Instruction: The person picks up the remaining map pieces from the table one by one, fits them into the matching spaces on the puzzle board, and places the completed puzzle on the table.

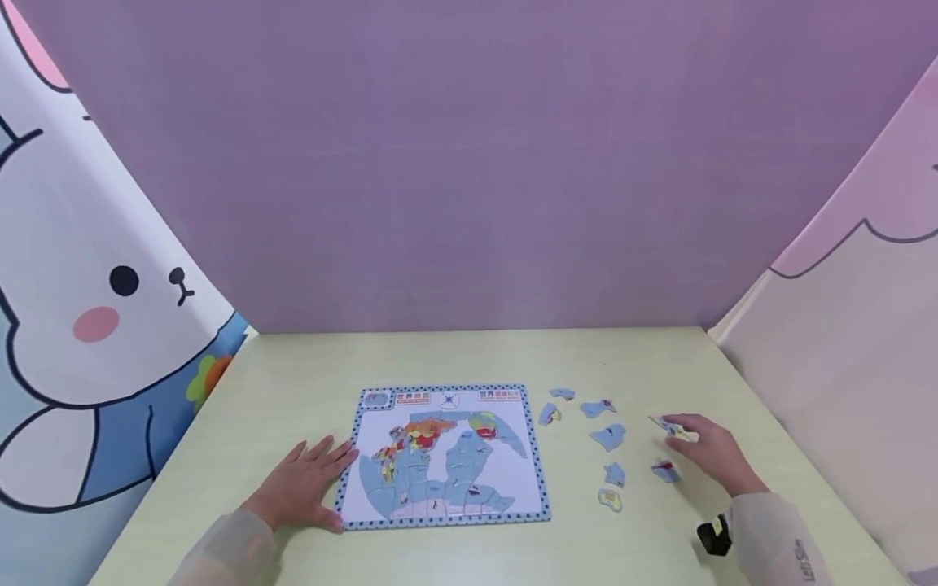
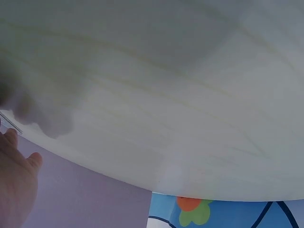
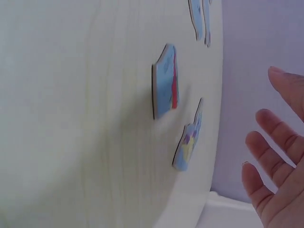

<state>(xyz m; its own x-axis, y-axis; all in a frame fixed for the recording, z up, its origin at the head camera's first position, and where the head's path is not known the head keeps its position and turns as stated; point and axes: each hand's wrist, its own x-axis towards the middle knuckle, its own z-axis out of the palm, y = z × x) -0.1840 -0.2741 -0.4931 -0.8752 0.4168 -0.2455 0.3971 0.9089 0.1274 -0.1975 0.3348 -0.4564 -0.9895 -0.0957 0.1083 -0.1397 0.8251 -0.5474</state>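
Observation:
A world map jigsaw board (image 1: 544,488) with a dotted blue border lies on the table, partly filled with blue sea and coloured land pieces. My left hand (image 1: 302,482) rests with spread fingers at the board's left edge; part of that hand (image 2: 16,180) shows in the left wrist view. On the right, my right hand (image 1: 714,452) hovers by a blue-and-yellow puzzle piece (image 1: 662,423). The right wrist view shows that hand (image 3: 280,166) with its fingers apart from the pieces. A blue piece with a red strip (image 3: 165,85) lies nearby.
Several loose pieces, among them a blue one (image 1: 610,437) and a yellow-centred one (image 1: 610,500), lie between board and right hand. A black object (image 1: 714,537) is at the right wrist. A purple wall (image 1: 469,203) stands behind the table (image 1: 308,366).

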